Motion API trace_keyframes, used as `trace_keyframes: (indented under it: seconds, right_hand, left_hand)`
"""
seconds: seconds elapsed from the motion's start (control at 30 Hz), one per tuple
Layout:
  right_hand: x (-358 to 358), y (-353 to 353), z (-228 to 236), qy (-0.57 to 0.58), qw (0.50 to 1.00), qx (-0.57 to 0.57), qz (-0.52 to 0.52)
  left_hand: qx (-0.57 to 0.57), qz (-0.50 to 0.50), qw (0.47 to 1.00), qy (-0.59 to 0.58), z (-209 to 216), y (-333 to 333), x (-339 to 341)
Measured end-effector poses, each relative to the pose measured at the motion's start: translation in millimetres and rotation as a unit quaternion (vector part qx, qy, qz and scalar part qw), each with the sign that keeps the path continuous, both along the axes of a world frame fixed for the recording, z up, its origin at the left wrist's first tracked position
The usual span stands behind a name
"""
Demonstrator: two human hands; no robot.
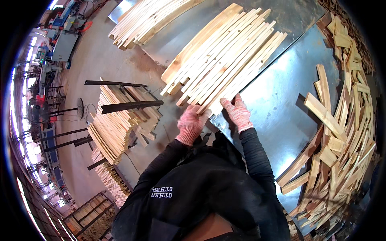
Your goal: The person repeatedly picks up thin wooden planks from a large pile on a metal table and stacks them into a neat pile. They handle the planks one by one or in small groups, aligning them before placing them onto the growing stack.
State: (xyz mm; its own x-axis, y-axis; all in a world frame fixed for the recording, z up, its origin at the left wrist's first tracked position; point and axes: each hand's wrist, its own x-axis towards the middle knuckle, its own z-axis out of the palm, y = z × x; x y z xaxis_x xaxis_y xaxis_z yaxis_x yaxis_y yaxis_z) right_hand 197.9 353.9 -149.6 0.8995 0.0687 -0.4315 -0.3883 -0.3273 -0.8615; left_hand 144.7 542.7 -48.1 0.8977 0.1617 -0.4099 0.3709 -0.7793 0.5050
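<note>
A row of long pale wooden strips (225,60) lies side by side on the metal table, their near ends uneven. At those near ends, my left hand (191,125), in a red-and-white knit glove, has its fingers bent around the end of a wooden strip (206,111). The undersides of its fingers are hidden. My right hand (238,112), gloved the same way, rests beside the row's right edge. Its thumb and forefinger stretch forward, slightly apart, against the outermost strip, and its other fingers are partly hidden.
Another bundle of strips (155,20) lies at the far left. Stacked strips (110,124) stand on a rack with dark metal bars (132,107) to my left. Wood offcuts (341,152) heap along the right of the shiny metal tabletop (281,104). Machines (64,44) line the far left side.
</note>
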Motion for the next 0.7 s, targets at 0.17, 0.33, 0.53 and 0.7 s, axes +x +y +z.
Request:
trace_keyframes:
  seconds: [0.17, 0.33, 0.53, 0.7]
  right_hand:
    - [12, 19, 37, 0.038, 0.992, -0.101, 0.070]
    - [23, 14, 43, 0.067, 0.980, -0.148, 0.115]
    - [52, 25, 125, 0.064, 0.996, -0.032, -0.046]
    - [36, 218, 185, -0.122, 0.915, 0.374, 0.095]
  left_hand:
    - [-0.196, -0.001, 0.949, -0.246, 8, 5, 15]
    - [-0.293, 0.231, 0.924, -0.082, 114, 66, 3]
    - [-0.401, 0.349, 0.807, -0.258, 131, 128, -88]
    - [-0.056, 0.089, 0.951, -0.291, 71, 152, -119]
